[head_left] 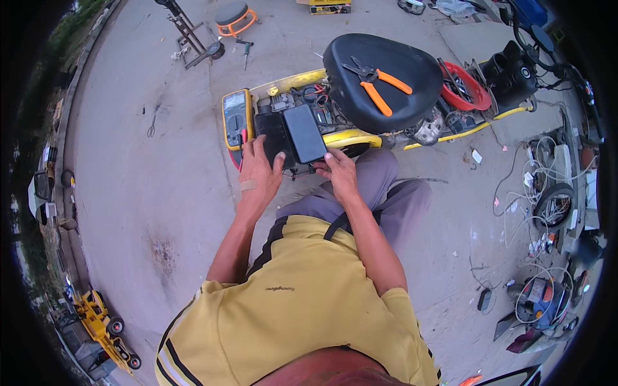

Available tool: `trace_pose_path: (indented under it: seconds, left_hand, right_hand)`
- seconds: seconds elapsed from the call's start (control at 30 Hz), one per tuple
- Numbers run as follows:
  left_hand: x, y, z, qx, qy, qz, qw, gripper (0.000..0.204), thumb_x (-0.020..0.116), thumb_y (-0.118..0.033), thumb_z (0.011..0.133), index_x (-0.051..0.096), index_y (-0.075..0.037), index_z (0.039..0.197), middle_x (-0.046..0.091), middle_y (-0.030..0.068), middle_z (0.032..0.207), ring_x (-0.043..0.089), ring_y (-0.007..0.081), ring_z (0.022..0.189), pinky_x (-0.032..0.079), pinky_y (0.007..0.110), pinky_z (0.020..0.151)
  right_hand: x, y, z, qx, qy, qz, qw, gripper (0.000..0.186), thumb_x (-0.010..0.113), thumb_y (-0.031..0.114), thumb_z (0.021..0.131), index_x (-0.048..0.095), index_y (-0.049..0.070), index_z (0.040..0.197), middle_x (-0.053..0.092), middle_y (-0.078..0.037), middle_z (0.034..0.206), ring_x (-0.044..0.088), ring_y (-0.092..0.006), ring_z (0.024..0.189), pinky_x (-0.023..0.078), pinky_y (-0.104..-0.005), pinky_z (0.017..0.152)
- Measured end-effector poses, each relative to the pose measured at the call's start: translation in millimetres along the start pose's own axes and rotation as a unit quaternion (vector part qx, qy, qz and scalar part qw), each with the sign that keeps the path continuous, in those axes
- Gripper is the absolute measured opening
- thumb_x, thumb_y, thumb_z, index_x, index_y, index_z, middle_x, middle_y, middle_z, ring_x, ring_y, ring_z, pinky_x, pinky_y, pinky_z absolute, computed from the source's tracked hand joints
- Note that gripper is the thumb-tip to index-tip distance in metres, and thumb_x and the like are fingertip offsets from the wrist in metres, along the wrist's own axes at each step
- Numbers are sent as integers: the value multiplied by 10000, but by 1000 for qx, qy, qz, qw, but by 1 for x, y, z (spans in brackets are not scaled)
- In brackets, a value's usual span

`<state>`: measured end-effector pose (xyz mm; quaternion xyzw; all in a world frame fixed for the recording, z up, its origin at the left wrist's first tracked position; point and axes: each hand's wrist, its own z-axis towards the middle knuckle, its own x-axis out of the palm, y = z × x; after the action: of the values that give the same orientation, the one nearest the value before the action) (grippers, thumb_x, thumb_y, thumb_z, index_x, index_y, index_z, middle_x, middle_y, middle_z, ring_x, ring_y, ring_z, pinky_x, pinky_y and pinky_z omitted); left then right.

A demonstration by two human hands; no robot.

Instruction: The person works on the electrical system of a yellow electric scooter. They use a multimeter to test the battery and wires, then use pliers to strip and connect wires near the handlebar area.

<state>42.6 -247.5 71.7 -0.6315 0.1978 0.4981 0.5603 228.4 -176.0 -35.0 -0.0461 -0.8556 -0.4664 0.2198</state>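
Black box [273,136] sits beside the yellow multimeter [237,116], dark-screened slab [305,134] along its right side. Left hand [259,171] spread on the box's near end, thumb apart. Right hand [338,172] narrow at the slab's near-right corner; fingertips partly hidden, grip unclear. Black seat [418,64] hides part of the yellow frame [301,80]. Red bowl [481,100] holds tools, hard to separate.

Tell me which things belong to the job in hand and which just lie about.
Likely in use:
black case, touched by the left hand
dark slab, touched by the right hand
yellow multimeter, beside the case
orange-handled pliers, on the black seat

Apparently lying about:
orange-legged stool
yellow box
yellow wheeled machine, lower left
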Motion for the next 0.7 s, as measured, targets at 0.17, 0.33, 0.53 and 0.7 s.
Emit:
trace_pose_path:
  seconds: [0.17,0.33,0.53,0.7]
  left_hand:
    - [21,-21,-8,85,-6,-206,975,699,743,-180,908,408,7,1493,463,261,1463,523,450,1303,466,488,1084]
    - [53,-31,-6,192,90,-26,977,795,792,-145,813,416,-39,1505,465,220,1499,446,422,1395,371,506,1180]
    - [72,2,-7,225,11,95,970,472,630,-11,904,556,-6,1370,527,207,1468,498,437,1350,445,495,1119]
    - [70,-19,5,243,8,128,962,474,660,-37,893,561,-14,1356,539,199,1447,527,414,1315,467,511,1066]
  right_hand:
    - [12,7,0,6,18,-4,1000,386,518,298,1105,604,-26,1298,694,-117,1103,713,-203,934,605,-337,809]
    - [3,11,2,1,55,-36,998,472,611,434,1049,669,-1,1221,705,-88,1021,691,-167,878,565,-307,690]
    - [29,0,12,-137,-14,-252,958,325,680,156,930,664,-53,1178,762,-196,997,739,-320,912,562,-417,815]
    - [13,26,11,-154,-39,-340,927,380,684,239,945,682,-16,1226,765,-199,1096,738,-331,1027,560,-414,909]
